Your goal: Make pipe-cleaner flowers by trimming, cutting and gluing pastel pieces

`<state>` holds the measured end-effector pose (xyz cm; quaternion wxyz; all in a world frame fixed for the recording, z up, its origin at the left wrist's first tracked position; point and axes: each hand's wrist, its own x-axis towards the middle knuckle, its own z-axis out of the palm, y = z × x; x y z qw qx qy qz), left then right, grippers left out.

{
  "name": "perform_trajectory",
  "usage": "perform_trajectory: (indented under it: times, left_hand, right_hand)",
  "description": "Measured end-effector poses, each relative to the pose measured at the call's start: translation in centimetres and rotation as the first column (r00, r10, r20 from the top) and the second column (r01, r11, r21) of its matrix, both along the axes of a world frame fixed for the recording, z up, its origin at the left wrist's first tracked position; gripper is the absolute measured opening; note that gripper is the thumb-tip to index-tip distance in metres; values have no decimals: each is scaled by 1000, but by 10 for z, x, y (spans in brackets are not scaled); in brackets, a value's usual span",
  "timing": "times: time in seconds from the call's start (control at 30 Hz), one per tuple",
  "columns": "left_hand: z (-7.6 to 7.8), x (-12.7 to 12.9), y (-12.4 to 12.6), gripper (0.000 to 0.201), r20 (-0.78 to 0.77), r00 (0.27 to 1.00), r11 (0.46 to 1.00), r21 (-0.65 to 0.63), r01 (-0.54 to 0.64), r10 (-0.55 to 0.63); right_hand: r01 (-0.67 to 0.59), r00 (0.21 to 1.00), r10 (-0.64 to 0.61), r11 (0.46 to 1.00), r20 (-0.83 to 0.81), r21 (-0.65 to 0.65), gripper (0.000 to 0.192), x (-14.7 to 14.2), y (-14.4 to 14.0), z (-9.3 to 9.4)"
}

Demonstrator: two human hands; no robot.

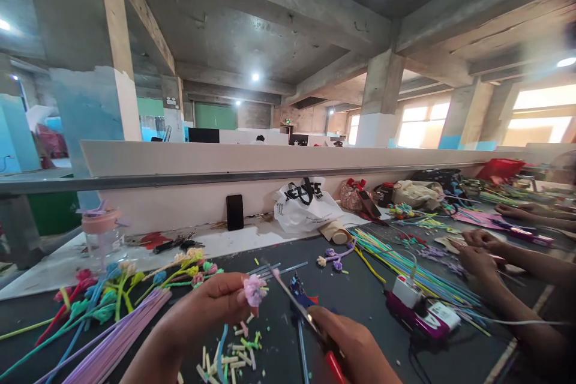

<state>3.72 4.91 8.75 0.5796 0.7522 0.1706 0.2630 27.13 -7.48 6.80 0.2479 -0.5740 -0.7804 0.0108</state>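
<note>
My left hand [216,306] pinches a small fluffy pink-and-lilac flower [254,290] between thumb and fingertips. Closed around a red-handled tool with a long narrow metal blade [292,297] is my right hand [348,336]; its exact kind is unclear. The blade's tip points up and left, just right of the flower and apart from it. Beneath my hands lie short cut stem pieces [234,360]. Behind the blade is a dark blue object [306,299], partly covered. A bundle of pink pipe cleaners [121,336] lies left of my left wrist.
Colourful fuzzy flowers [108,294] lie at left, near a clear cup with a pink lid [101,231]. A phone [234,212] and white bag [306,207] stand along the partition. At right are a purple power strip [416,319], pipe cleaners [405,267] and another person's hands [479,255].
</note>
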Motion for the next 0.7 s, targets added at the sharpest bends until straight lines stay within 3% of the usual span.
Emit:
perform_trajectory:
  times: [0.13, 0.27, 0.37, 0.53, 0.7]
  left_hand:
    - [3, -5, 4, 29, 47, 988, 967, 205, -152, 145]
    - [3, -2, 5, 26, 73, 989, 951, 271, -146, 130]
    - [2, 4, 3, 23, 113, 986, 970, 197, -146, 125]
    - [-2, 12, 1, 26, 148, 984, 994, 31, -107, 101]
    - [-3, 16, 1, 28, 131, 985, 992, -61, -109, 116]
  right_hand:
    - [-2, 995, 5, 1000, -99, 31, 36, 5, 0, -8]
    - [10, 992, 7, 991, -127, 133, 37, 8, 1, -22]
    - [32, 995, -12, 979, -100, 203, 40, 5, 3, -30]
    - [174, 985, -161, 941, -67, 290, 46, -5, 7, -34]
    - [196, 980, -199, 919, -27, 342, 58, -13, 15, -35]
